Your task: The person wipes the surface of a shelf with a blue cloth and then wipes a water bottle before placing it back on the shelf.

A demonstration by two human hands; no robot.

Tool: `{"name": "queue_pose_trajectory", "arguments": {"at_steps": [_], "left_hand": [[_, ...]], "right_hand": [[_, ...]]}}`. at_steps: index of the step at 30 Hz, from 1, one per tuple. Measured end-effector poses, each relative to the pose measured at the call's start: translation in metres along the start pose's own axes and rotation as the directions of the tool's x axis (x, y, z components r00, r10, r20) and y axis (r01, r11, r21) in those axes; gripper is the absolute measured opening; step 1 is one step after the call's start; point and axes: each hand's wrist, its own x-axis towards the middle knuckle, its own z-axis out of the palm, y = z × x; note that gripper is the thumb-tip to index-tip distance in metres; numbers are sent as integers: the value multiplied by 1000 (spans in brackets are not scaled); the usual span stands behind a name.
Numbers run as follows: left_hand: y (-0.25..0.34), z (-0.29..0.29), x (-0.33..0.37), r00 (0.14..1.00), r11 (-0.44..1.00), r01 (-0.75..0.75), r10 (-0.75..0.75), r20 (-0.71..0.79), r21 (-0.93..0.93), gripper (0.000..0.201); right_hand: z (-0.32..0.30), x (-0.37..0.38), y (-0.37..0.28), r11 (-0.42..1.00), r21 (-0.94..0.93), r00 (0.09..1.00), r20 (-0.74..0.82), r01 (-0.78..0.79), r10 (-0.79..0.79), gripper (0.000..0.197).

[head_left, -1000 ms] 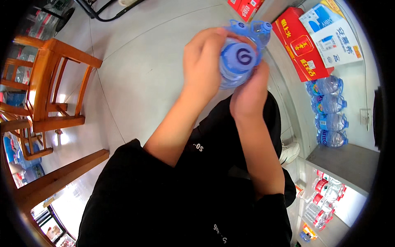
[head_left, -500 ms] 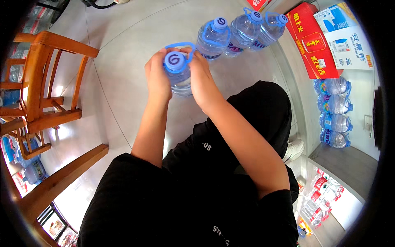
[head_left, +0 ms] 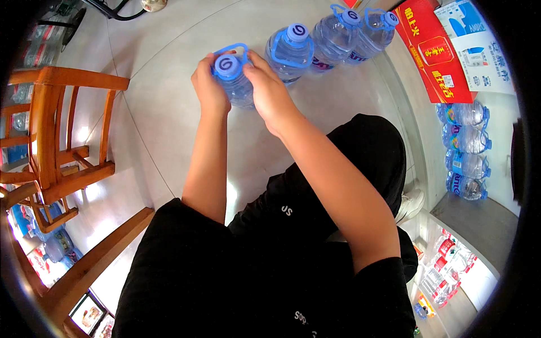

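A large clear water bottle point(head_left: 237, 93) with a blue cap and a blue carry loop is held between both my hands over the floor. My left hand point(head_left: 208, 89) wraps its left side. My right hand point(head_left: 267, 93) closes on its right side, thumb close to the cap. Its base is partly hidden, so I cannot tell if it touches the floor. Just right of my right hand stands a matching bottle point(head_left: 288, 56), first in a slanting row. Behind it in the row are a second bottle point(head_left: 333, 39) and a third bottle point(head_left: 375, 36), all upright with blue caps.
At left stands a wooden chair point(head_left: 53, 129), with a wooden bar point(head_left: 107, 253) nearer me. On the right, a red carton point(head_left: 433, 53) and a white-and-blue carton point(head_left: 482, 62) sit by a shelf point(head_left: 473, 225) with several bottles lying on it. My bent knee point(head_left: 366, 146) rises at centre right.
Both my hands and the held bottle have moved slightly farther away and to the left. The gap to the first bottle of the row has widened a little.
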Motion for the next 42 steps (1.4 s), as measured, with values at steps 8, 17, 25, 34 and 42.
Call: {"name": "queue_pose_trajectory", "arguments": {"at_steps": [8, 17, 25, 34, 42], "left_hand": [[-10, 1, 18, 1000, 997, 6, -6, -1, -74, 41], [-12, 8, 10, 994, 994, -109, 109, 26, -5, 40], [31, 46, -35, 592, 525, -775, 798, 113, 352, 25], [44, 151, -109, 462, 545, -838, 682, 566, 27, 8], [-4, 307, -187, 351, 870, -491, 155, 923, 41, 16]], "right_hand": [[-5, 7, -5, 999, 1, 999, 7, 44, -44, 53], [-8, -3, -2, 961, -228, 972, -136, 157, -191, 40], [-98, -95, -67, 954, -235, 983, 61, 185, -176, 24], [-253, -231, -118, 974, -98, 929, -294, 205, -225, 22], [-377, -332, -81, 974, -159, 727, -648, 164, -228, 17]]}}
